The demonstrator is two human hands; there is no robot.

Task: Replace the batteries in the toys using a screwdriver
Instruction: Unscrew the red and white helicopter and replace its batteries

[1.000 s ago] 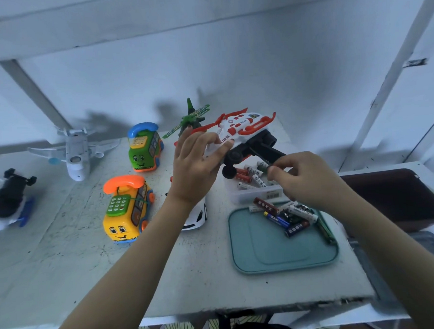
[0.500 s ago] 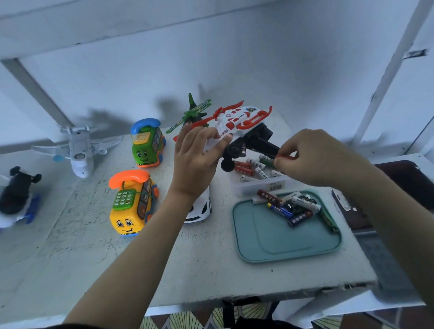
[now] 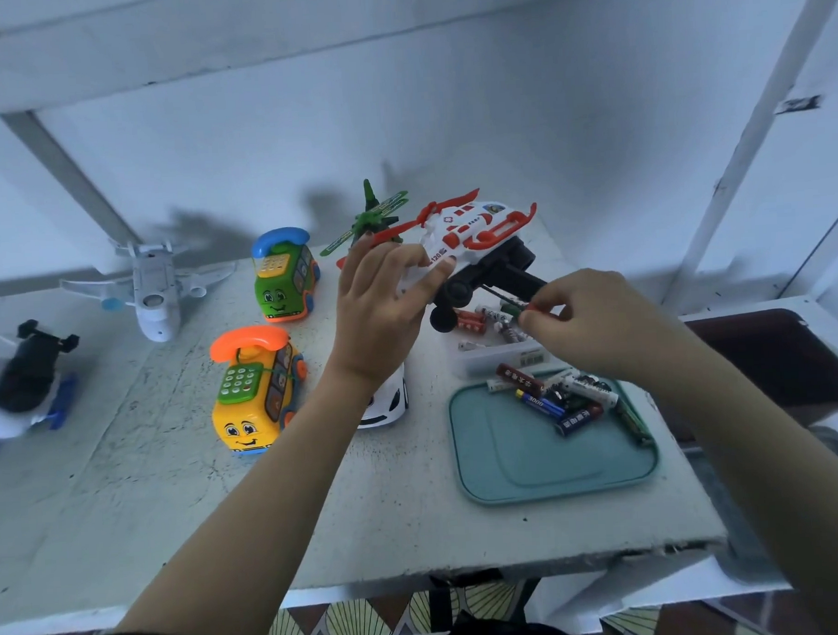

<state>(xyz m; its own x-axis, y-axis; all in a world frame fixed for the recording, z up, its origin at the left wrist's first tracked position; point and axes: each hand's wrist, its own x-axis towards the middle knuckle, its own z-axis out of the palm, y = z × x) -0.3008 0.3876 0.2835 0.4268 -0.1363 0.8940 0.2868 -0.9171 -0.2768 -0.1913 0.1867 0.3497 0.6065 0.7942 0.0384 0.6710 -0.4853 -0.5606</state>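
Note:
A white and red toy helicopter (image 3: 471, 233) is tilted up above the table's far side, its black underside facing right. My left hand (image 3: 378, 314) grips its body from the left. My right hand (image 3: 595, 319) pinches a small screwdriver (image 3: 502, 298), whose thin dark shaft points at the black underside. Just below sits a clear box (image 3: 500, 359) holding several batteries. Several more loose batteries (image 3: 560, 397) lie at the top of a teal tray (image 3: 534, 466).
On the white table stand a yellow phone car (image 3: 255, 396), a green phone car (image 3: 286, 280), a white plane (image 3: 152, 290), a green helicopter (image 3: 369, 218) and a white car (image 3: 387, 405) partly under my left arm. A black and blue toy (image 3: 21, 378) lies far left.
My right hand has risen slightly from over the battery box toward the helicopter's underside. My left hand keeps its hold on the helicopter.

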